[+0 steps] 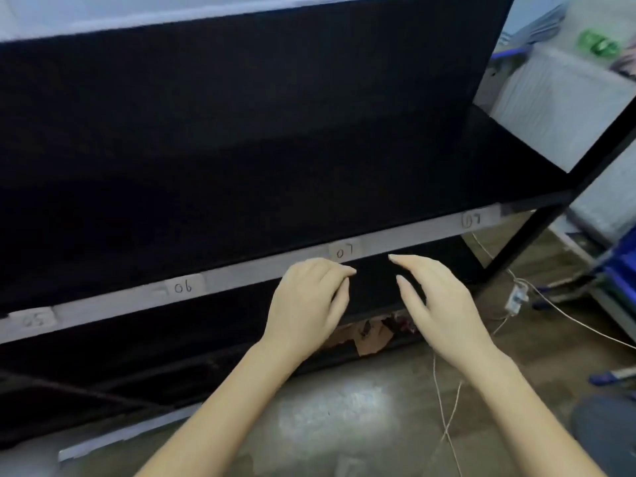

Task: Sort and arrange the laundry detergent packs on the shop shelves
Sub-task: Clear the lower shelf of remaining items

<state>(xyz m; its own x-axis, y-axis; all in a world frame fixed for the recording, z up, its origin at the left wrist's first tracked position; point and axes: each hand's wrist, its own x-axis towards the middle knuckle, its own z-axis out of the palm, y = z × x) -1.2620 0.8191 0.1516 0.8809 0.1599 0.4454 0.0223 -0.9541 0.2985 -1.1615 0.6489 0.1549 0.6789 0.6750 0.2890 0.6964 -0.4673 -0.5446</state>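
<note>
A black shop shelf [309, 187] fills the view, and I see no detergent packs on it. Its front edge carries a white strip [261, 270] with handwritten labels 05, 06, 07 and one more at the right. My left hand [306, 301] hangs just below the strip near label 07 [345, 251], fingers loosely curled and holding nothing. My right hand [437, 297] is beside it, fingers straight and pointing up-left, also holding nothing. The two hands are apart, in front of the dark lower shelf opening.
A black upright post [537, 232] frames the shelf's right end. White cables and a small adapter [516, 297] lie on the concrete floor at right. Torn cardboard [371, 335] sits under the lower shelf. Blue crates [619, 280] and white wrapped bundles [557, 101] stand at the far right.
</note>
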